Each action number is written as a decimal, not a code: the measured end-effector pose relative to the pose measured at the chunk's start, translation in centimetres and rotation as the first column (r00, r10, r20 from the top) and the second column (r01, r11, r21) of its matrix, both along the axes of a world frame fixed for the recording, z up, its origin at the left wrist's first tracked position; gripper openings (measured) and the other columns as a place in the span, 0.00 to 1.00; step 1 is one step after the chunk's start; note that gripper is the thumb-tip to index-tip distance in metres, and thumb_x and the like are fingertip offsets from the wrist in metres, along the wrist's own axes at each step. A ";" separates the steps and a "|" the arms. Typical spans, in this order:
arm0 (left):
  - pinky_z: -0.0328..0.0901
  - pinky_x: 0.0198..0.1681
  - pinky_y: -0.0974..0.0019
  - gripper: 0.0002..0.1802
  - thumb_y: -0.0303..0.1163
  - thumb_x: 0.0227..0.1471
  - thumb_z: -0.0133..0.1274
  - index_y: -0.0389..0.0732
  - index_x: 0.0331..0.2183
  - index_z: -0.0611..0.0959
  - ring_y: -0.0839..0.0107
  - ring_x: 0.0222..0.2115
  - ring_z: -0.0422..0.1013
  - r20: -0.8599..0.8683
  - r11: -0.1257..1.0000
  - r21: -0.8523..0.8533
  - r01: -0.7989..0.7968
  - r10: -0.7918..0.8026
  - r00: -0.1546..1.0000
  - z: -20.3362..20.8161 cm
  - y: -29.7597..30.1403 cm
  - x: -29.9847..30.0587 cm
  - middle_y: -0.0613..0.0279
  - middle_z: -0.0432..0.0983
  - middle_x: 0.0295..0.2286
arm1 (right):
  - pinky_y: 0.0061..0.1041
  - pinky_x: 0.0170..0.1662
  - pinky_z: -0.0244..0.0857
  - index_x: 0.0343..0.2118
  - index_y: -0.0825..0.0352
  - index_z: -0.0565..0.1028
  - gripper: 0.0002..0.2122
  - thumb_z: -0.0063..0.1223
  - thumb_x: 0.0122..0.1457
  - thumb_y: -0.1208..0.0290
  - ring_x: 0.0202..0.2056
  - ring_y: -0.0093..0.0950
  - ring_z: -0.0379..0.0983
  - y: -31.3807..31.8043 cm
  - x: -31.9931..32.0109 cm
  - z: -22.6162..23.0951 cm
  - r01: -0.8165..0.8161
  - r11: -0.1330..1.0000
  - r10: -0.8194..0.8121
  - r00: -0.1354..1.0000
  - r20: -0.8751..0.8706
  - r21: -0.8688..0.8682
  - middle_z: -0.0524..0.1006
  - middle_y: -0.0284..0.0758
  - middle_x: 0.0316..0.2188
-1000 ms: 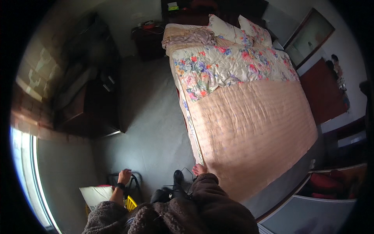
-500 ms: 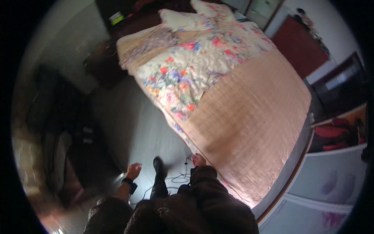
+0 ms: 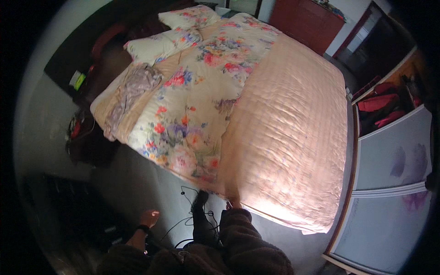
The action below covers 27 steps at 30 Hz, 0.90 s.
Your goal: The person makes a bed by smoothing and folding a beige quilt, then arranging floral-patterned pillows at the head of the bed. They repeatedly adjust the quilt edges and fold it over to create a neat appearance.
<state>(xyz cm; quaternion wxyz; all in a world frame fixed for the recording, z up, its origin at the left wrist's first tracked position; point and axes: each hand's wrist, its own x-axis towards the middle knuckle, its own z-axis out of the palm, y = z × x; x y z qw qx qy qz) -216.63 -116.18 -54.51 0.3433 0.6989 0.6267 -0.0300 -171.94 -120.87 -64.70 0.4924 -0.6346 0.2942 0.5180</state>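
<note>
My right hand (image 3: pixel 233 202) is at the near edge of the bed, by the border between a beige quilted cover (image 3: pixel 293 133) and a floral quilt (image 3: pixel 183 133). It touches or nearly touches the beige cover's edge. Its fingers are smeared and partly lost against the cloth, so a grip cannot be made out. Over the floor to the left, my left hand (image 3: pixel 149 217) hangs free, wearing a dark wristband (image 3: pixel 143 228). Its fingers are loosely bent and apart, holding nothing visible.
Black cables (image 3: pixel 185 220) lie on the grey floor around my foot (image 3: pixel 200 201). Floral pillows (image 3: pixel 160 46) and a crumpled greyish cloth (image 3: pixel 137 87) are at the bed's head. A sliding-door wardrobe (image 3: pixel 389 160) stands right, a red-brown cabinet (image 3: pixel 302 20) beyond the bed.
The view has swung, so the bed now appears further left and more of its foot end shows. My right hand stays by the bed's edge. My left hand still hangs free.
</note>
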 end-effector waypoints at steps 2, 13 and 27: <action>0.67 0.40 0.60 0.13 0.38 0.49 0.49 0.41 0.31 0.83 0.59 0.35 0.73 0.085 0.991 -0.128 0.039 -0.028 0.996 -0.6 5.2 0.9 0.53 0.78 0.30 | 0.29 0.30 0.67 0.40 0.63 0.71 0.16 0.55 0.50 0.62 0.32 0.32 0.73 1.0 -0.2 -0.6 -0.032 0.999 0.031 0.996 0.081 0.004 0.75 0.32 0.35; 0.66 0.41 0.58 0.15 0.39 0.48 0.51 0.41 0.35 0.81 0.59 0.36 0.72 0.147 0.963 -0.195 0.188 -0.161 0.976 -4.8 21.1 10.9 0.56 0.77 0.33 | 0.31 0.29 0.67 0.38 0.64 0.72 0.16 0.58 0.46 0.66 0.31 0.34 0.73 -3.4 -2.1 -1.4 -0.450 0.813 0.581 0.666 0.468 -0.369 0.76 0.36 0.34; 0.66 0.36 0.58 0.16 0.40 0.56 0.44 0.39 0.31 0.81 0.62 0.31 0.73 0.161 0.866 0.140 0.480 -0.498 0.852 -9.9 22.6 14.1 0.55 0.77 0.29 | 0.26 0.29 0.66 0.32 0.71 0.74 0.16 0.57 0.50 0.60 0.28 0.25 0.72 0.5 -5.7 -1.2 0.448 0.889 -0.353 0.535 0.767 0.097 0.75 0.34 0.23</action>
